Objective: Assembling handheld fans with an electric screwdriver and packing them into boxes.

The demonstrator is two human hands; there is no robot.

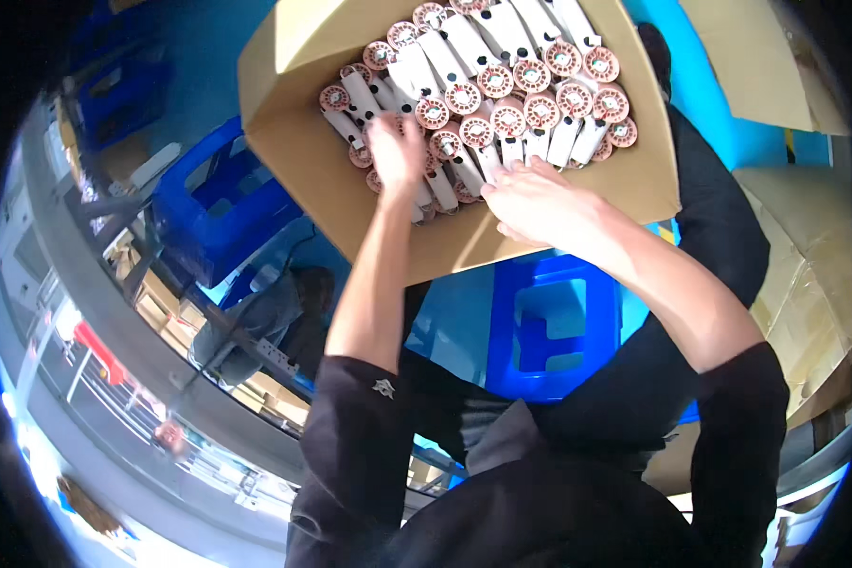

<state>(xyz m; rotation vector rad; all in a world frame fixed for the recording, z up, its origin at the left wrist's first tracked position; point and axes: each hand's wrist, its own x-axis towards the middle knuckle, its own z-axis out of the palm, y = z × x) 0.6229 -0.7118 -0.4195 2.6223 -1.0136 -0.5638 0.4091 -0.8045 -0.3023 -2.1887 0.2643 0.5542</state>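
An open cardboard box (322, 204) holds several rows of small handheld fans (462, 97), with white handles and pink, round, slotted heads. My left hand (398, 151) reaches among the fans at the box's left side; motion smears its fingers, and I cannot tell whether they grip one. At the near side of the rows, my right hand (540, 199) has its fingers bent together against the white handles. What those fingers hold, if anything, is hidden.
A blue plastic stool (506, 327) stands below the box, and another blue plastic piece (185, 213) is to the left. Cardboard (795, 275) lies at the right. My dark-clad legs flank the box. A grey metal rail (175, 379) curves along the left.
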